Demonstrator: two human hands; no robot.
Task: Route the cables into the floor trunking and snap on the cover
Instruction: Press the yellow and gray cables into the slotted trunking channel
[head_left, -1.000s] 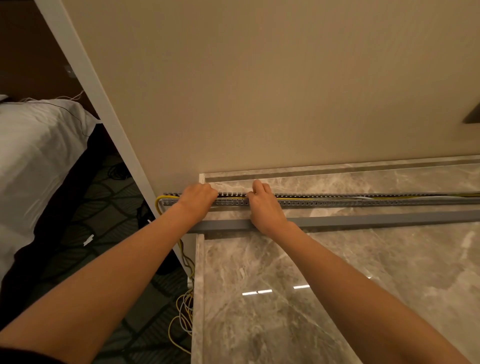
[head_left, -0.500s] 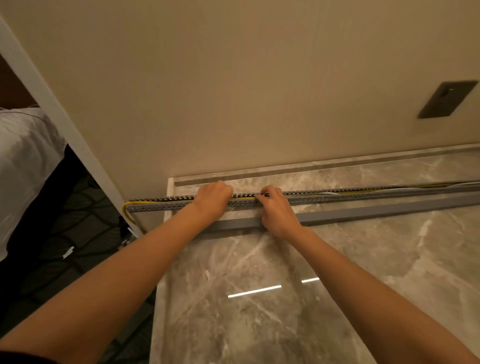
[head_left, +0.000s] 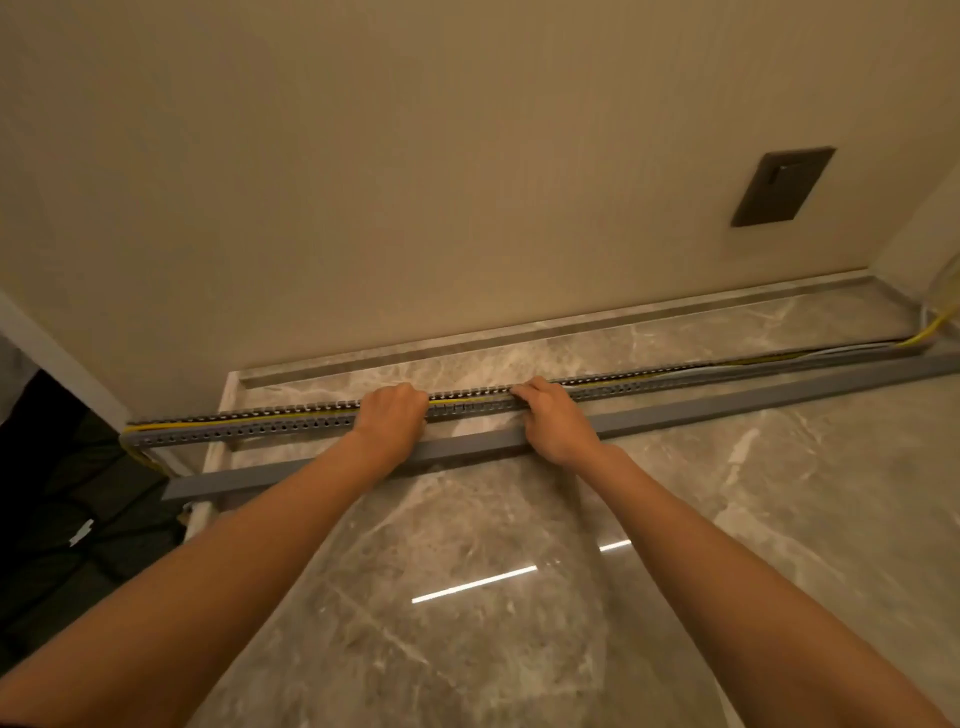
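Observation:
A long grey slotted trunking (head_left: 260, 426) lies on the marble floor, parallel to the wall, its top uncovered. A yellow cable (head_left: 467, 399) and a paler one run inside it; the yellow one leaves at both ends. In front of it lies the flat grey cover strip (head_left: 727, 410), apart from the trunking. My left hand (head_left: 392, 415) rests curled over the trunking near its middle, fingers closed over its top. My right hand (head_left: 550, 415) sits a little to the right, fingertips pressed into the channel on the cables.
Beige wall (head_left: 415, 182) close behind, with a dark wall plate (head_left: 782, 187) at the right. Raised marble ledge (head_left: 519, 332) runs along the wall. At the left the marble floor (head_left: 467, 571) ends at darker carpet (head_left: 78, 519), where the trunking's end overhangs.
My view has swung right, bringing the wall plate and the trunking's right end into sight. Both hands have moved rightward along the trunking, and the gap between them has widened.

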